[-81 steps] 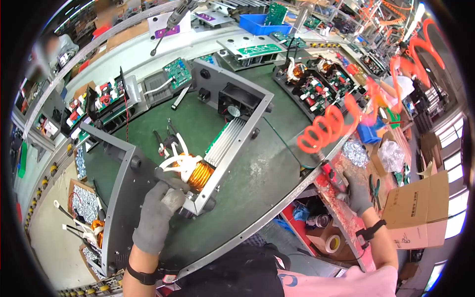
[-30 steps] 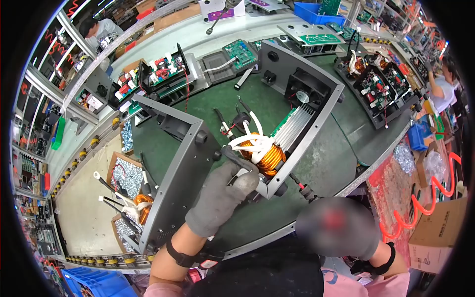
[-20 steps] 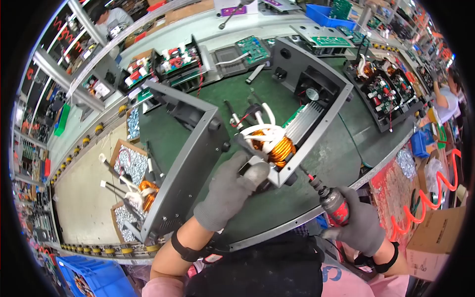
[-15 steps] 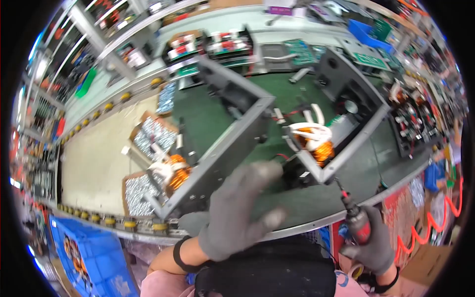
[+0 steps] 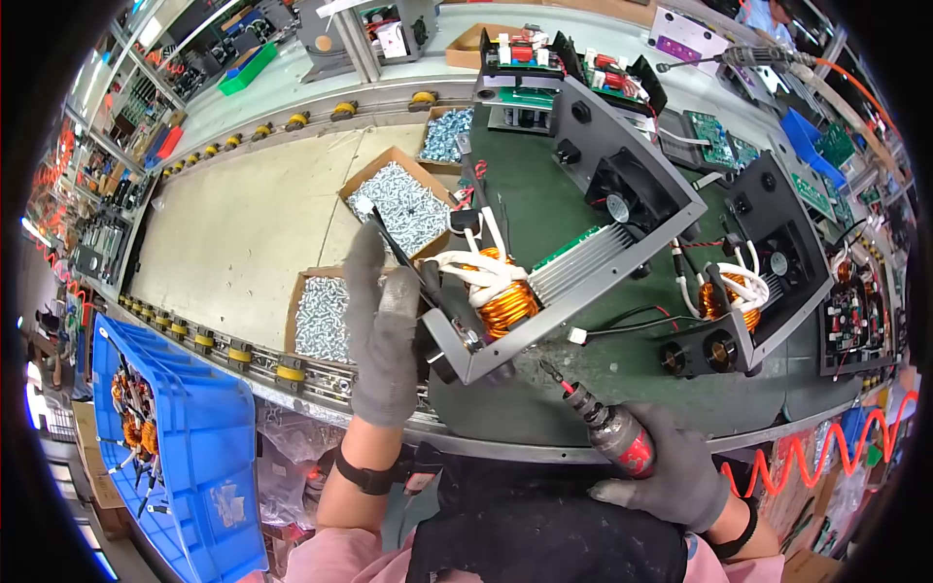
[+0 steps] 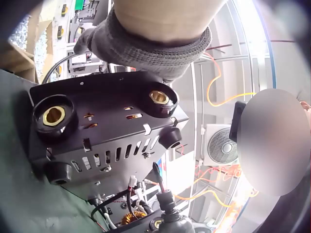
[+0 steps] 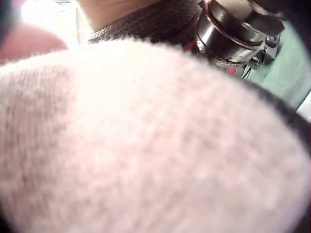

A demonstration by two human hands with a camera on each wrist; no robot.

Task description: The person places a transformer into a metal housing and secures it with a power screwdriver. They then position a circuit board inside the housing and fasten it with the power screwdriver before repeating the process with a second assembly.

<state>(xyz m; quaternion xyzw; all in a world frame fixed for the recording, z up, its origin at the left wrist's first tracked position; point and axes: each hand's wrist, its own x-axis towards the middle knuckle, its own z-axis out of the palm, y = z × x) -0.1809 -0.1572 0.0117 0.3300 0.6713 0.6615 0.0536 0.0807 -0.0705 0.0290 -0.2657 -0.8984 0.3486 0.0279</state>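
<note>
Landmark: the metal chassis (image 5: 603, 282) nearest your hands, standing on the green work surface (image 5: 525, 413). It houses a copper-wound coil (image 5: 505, 306) bound with white sleeving, a finned heat sink (image 5: 583, 267) beside the coil, and a fan (image 5: 627, 189) at its far end.

Your left hand (image 5: 384, 340) is at the chassis's left near corner, fingers largely straight and directed upward, close to a black cable (image 5: 394, 243). Contact with the cable or the corner cannot be confirmed. The left wrist view records a dark slotted panel (image 6: 112, 145) with two round brass-centred sockets.

Your right hand (image 5: 675, 471), on the near side of the chassis and to its right, has its fingers curled around a red-and-grey power screwdriver (image 5: 617, 437). The bit points toward the chassis and is apart from it. Glove fabric fills most of the right wrist view.

To the right of the chassis: a second chassis (image 5: 802, 311) with its own coil (image 5: 734, 301), and between the two, a lead with a white connector (image 5: 578, 336). To its left: a cardboard tray of screws (image 5: 398, 204) and, nearer you, another screw tray (image 5: 321, 316). Farther left and nearer you: a blue crate (image 5: 209, 457).
</note>
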